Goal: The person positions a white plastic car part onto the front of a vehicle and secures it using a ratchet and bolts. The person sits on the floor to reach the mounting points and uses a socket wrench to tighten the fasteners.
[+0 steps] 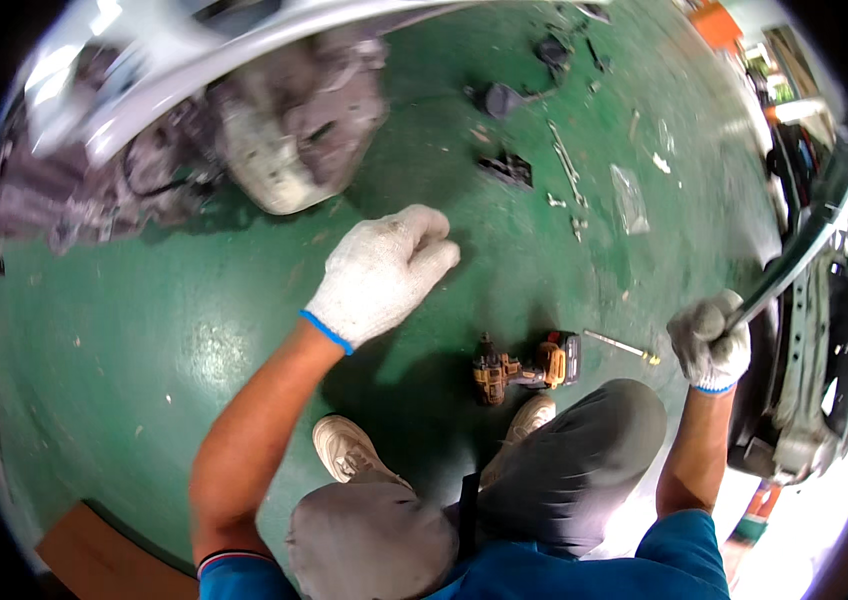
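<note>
My left hand, in a white knit glove with a blue cuff, hovers over the green floor near the car's underside. Its fingers are loosely curled, with a gap to the thumb, and nothing shows in them. Off to the right, my gloved right hand is closed around the lower end of a long dark curved strip, which rises toward the upper right. Between my shoes lies a yellow and black cordless impact driver. A thin metal rod with a yellow end rests beside it.
At the upper left stands a pale car body with exposed mechanical parts. Wrenches, a black bracket-like part, a clear plastic bag and a round dark part lie ahead. Cardboard is at the lower left; a large bumper-like part is at right.
</note>
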`<state>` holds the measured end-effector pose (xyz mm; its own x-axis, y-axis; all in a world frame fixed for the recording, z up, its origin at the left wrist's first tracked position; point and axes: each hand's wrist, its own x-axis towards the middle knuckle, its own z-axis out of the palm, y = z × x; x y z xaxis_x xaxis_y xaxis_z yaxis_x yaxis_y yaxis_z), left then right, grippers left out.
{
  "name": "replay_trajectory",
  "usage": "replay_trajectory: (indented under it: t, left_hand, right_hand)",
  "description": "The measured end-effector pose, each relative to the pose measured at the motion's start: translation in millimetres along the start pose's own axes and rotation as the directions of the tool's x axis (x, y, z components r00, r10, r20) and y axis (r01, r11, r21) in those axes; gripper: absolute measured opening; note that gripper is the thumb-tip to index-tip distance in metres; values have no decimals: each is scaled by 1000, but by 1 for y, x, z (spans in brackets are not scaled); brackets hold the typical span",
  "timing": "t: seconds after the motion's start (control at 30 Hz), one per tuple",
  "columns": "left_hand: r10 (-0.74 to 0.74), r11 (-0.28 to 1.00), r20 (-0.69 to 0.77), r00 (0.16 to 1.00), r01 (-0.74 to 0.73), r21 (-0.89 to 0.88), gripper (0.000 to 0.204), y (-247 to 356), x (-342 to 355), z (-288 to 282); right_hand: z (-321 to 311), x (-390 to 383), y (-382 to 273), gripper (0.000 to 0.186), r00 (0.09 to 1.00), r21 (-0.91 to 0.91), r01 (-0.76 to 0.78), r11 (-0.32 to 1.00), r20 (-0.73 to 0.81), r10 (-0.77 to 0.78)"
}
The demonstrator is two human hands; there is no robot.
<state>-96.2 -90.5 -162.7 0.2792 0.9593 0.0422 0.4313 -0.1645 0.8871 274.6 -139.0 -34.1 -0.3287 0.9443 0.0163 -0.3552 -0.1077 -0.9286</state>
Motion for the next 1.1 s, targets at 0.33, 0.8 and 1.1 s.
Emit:
replay_trajectory:
  t: [0.33, 0.8, 1.1]
  left_hand:
    - [-20, 713, 665, 747, -455, 533, 32, 18, 142, 166]
    - [34, 696, 152, 988, -133, 705, 24, -73, 275, 403]
    - [-306, 951, 453, 837, 251, 178, 24, -39, 243, 328]
  right_hand:
    - [-180, -160, 93, 40, 737, -31, -326, 945, -634, 234]
    - [-207, -252, 151, 26, 294, 355, -606, 712, -732, 615]
    - [-217, -229, 139, 24, 460, 141, -715, 685, -643, 612]
